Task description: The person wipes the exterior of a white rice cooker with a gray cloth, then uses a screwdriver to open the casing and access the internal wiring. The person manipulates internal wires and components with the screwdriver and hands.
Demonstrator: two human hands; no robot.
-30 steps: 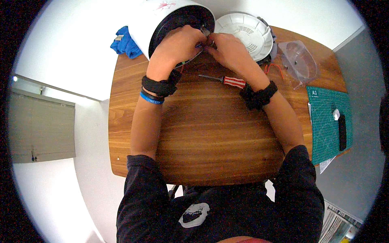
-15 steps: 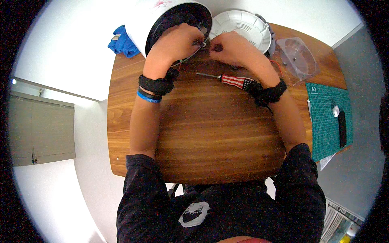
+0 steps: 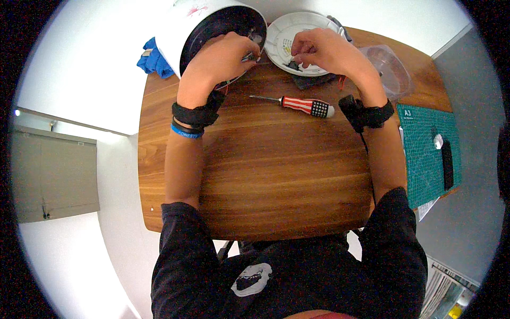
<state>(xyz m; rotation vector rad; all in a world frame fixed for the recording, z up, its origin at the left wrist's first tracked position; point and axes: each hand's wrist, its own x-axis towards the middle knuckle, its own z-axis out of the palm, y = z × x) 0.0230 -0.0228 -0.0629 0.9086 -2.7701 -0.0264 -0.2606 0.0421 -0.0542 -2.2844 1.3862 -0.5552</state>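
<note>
A white cylindrical appliance housing (image 3: 175, 40) lies on its side at the far left, its dark open end facing right. My left hand (image 3: 226, 58) is at that opening, fingers closed on a small metallic piece that I cannot make out well. Farther right, a round white plastic cover (image 3: 279, 42) with ribs and vent slots lies on the table. My right hand (image 3: 332, 50) is over the cover, its thumb and fingers curled together near a small dark piece; whether they grip it I cannot tell. A screwdriver (image 3: 305, 105) with a striped and starred handle lies before both hands.
A clear plastic container (image 3: 390, 72) stands at the back right, with red wire near it. On the right are a green cutting mat (image 3: 425, 159) and a black bar-shaped object (image 3: 448, 165). A blue cloth (image 3: 154, 58) lies at the far left beside the housing.
My right hand has moved away from my left hand, to the right and over the cover. The screwdriver's handle end is now uncovered. My left hand stays at the housing's opening.
</note>
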